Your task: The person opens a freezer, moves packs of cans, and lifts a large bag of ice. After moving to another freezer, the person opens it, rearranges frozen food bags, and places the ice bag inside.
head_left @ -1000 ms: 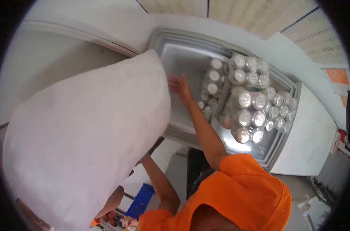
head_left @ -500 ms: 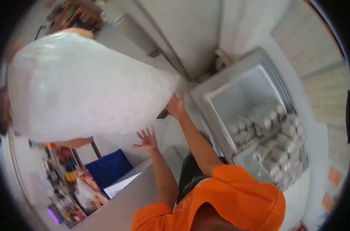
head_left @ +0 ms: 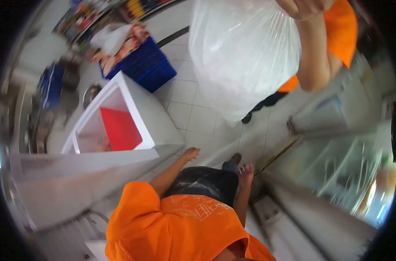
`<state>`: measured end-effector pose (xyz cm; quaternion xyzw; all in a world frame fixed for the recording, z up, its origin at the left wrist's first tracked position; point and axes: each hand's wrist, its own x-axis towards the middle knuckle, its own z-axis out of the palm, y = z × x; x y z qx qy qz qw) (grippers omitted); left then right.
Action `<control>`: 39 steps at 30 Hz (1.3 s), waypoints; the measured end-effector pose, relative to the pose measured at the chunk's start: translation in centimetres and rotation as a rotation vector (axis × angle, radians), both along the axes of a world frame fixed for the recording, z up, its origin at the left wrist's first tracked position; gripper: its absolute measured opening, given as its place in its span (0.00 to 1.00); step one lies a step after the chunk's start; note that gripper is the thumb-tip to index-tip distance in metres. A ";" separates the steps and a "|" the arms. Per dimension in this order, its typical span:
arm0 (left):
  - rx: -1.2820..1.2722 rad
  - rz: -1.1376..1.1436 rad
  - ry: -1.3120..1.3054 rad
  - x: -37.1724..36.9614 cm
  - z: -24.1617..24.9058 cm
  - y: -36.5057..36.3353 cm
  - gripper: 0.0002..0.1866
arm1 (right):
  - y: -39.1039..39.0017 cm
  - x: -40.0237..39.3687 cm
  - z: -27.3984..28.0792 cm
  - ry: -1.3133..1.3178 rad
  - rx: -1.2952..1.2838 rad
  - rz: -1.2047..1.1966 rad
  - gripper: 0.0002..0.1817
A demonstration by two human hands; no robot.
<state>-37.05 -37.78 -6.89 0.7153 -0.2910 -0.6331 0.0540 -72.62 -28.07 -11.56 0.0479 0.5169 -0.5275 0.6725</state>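
Observation:
A big white plastic bag (head_left: 246,56), its contents not plain to see, hangs in front of me at the top. A co-worker in an orange shirt grips its top with a hand (head_left: 306,6). Stretched forward below the bag, my left hand (head_left: 191,155) is apart from it, beside the corner of an open white chest freezer (head_left: 161,126); its fingers look loosely bent with nothing in them. My right hand (head_left: 246,175) is raised near my right side, fingers apart, holding nothing. Neither of my hands touches the bag.
Inside the freezer is a red panel (head_left: 119,130). Behind it, blue crates (head_left: 150,65) carry what looks like raw meat (head_left: 130,43) and a white bag. A glass-topped cabinet (head_left: 337,169) stands at my right. Tiled floor (head_left: 198,117) lies between.
My view has swung round towards the freezer and crates. The bag now appears at the upper right with the co-worker's hand on it. My hands have dropped back from reaching towards it.

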 end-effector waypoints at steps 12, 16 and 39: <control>-0.111 0.600 -0.289 -2.6 -1.4 6.6 0.22 | -27.4 -7.2 3.9 0.444 0.054 0.831 0.27; -0.260 0.676 -0.348 -4.2 -1.6 3.9 0.20 | -35.7 -5.1 4.1 0.556 -0.058 1.037 0.29; -0.595 1.542 -0.114 1.9 7.3 -8.1 0.15 | -52.3 24.8 4.7 0.442 -0.394 2.080 0.22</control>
